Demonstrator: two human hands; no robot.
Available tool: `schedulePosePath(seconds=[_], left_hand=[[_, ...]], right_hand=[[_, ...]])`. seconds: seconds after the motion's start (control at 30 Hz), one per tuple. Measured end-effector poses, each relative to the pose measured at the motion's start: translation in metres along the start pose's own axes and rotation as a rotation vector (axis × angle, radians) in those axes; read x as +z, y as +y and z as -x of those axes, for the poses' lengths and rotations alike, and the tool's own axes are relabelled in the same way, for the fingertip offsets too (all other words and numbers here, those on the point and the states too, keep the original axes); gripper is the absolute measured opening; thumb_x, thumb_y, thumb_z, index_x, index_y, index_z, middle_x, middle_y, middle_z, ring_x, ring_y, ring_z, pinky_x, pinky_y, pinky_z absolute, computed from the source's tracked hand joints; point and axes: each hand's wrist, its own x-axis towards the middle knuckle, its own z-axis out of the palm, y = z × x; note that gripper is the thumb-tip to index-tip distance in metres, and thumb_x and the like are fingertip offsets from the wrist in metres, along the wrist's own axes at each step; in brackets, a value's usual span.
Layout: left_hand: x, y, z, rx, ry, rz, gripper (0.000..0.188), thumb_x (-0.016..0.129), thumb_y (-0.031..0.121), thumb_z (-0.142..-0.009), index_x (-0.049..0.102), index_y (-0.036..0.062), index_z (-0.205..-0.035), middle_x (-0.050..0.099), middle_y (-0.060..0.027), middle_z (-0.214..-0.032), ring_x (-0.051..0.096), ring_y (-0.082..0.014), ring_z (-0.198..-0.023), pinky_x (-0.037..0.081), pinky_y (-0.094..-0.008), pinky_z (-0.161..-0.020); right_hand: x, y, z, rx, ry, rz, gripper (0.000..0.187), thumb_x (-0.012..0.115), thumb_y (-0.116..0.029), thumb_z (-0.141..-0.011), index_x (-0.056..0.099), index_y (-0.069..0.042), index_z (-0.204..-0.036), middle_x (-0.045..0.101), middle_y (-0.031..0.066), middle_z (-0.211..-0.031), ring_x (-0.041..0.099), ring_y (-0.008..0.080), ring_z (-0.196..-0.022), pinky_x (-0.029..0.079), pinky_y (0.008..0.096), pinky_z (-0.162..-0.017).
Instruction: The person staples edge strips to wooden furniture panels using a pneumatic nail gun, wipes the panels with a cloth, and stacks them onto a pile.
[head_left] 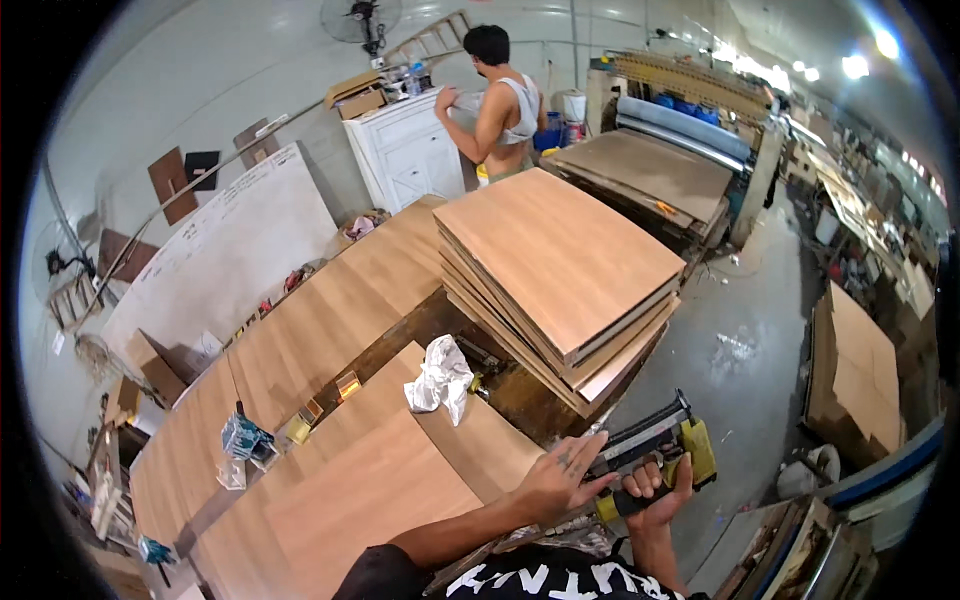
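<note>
My right hand (656, 492) is wrapped round the grip of a yellow and black nail gun (702, 450), raised near the front right. Against the gun's long magazine rests my left hand (562, 482), fingers stretched out and apart. Left of my hands, wood-veneer panels (370, 480) lie flat on the worktable. A crumpled white cloth (440, 378) sits on them. Beyond the gun rises a stack of veneered boards (560, 260), its layers slightly out of line.
A blue-and-white object (246, 440) and small boxes (347, 386) lie along the table. Behind, a person (500, 110) stands beside a white cabinet (408, 150). A roller machine (685, 130) stands back right; cardboard (860, 370) leans at the right.
</note>
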Motion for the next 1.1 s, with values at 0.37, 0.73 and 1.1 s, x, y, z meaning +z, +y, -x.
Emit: schedulePosePath(seconds=[0.37, 0.73, 1.1], left_hand=[[0.006, 0.004, 0.004, -0.128, -0.061, 0.145, 0.07, 0.076, 0.03, -0.078, 0.045, -0.0063, -0.13, 0.06, -0.0201, -0.115, 0.063, -0.0318, -0.094, 0.053, -0.0352, -0.074], [0.006, 0.006, 0.01, -0.087, -0.036, 0.308, 0.079, 0.079, 0.037, -0.075, 0.042, 0.0008, -0.135, 0.06, -0.0174, -0.12, 0.065, -0.0315, -0.098, 0.054, -0.0362, -0.078], [0.007, 0.016, 0.022, -0.752, -0.245, 1.049, 0.061, 0.047, 0.051, -0.096, 0.049, 0.0018, -0.132, 0.06, -0.0104, -0.106, 0.056, -0.0152, -0.093, 0.045, -0.0287, -0.084]], right_hand=[[-0.003, -0.014, -0.002, -0.074, -0.048, 0.028, 0.057, 0.052, -0.052, -0.093, 0.05, -0.006, -0.127, 0.057, 0.0035, -0.06, 0.052, 0.0139, -0.044, 0.045, 0.0296, -0.046], [-0.024, -0.021, 0.014, -0.118, -0.01, 0.0, 0.071, 0.05, -0.06, -0.091, 0.044, -0.003, -0.133, 0.054, 0.0025, -0.059, 0.049, 0.0134, -0.043, 0.045, 0.0297, -0.047], [-0.029, -0.017, 0.019, -0.122, -0.123, 0.054, 0.066, 0.052, -0.057, -0.092, 0.051, -0.003, -0.129, 0.05, 0.0006, -0.057, 0.046, 0.009, -0.042, 0.041, 0.025, -0.041]])
